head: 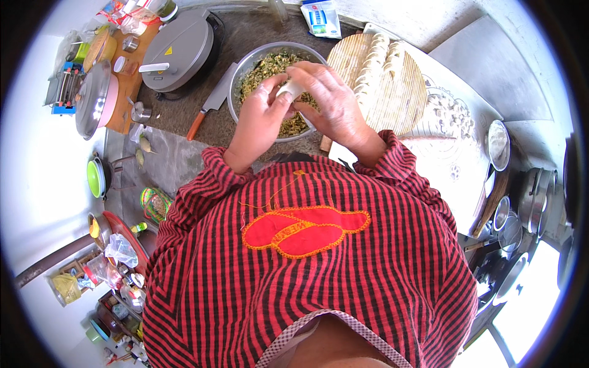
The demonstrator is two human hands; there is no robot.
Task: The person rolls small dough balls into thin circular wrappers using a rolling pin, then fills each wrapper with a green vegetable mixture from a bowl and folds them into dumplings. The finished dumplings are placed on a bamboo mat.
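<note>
Both my hands are raised over a metal bowl [233, 99] of chopped green and brown filling [271, 66]. Between them is a piece of white dough, a dumpling wrapper [291, 89]. My left hand [260, 115] pinches its left side with thumb and fingers. My right hand [333, 101] curls round its other side, fingertips on the dough. Whether filling is inside it cannot be seen. Right of the bowl, rows of shaped dumplings [372, 64] lie on a round ribbed board [407, 101]. Many small dough pieces [448, 115] lie farther right on a floured white mat [464, 161].
A kitchen knife [215, 99] with an orange handle lies left of the bowl. Behind it stands a grey round electric griddle [179, 50]. A wooden board [124, 96] holds lidded pots and jars. A white packet [321, 18] lies at the back; a bowl of flour [498, 142] is far right.
</note>
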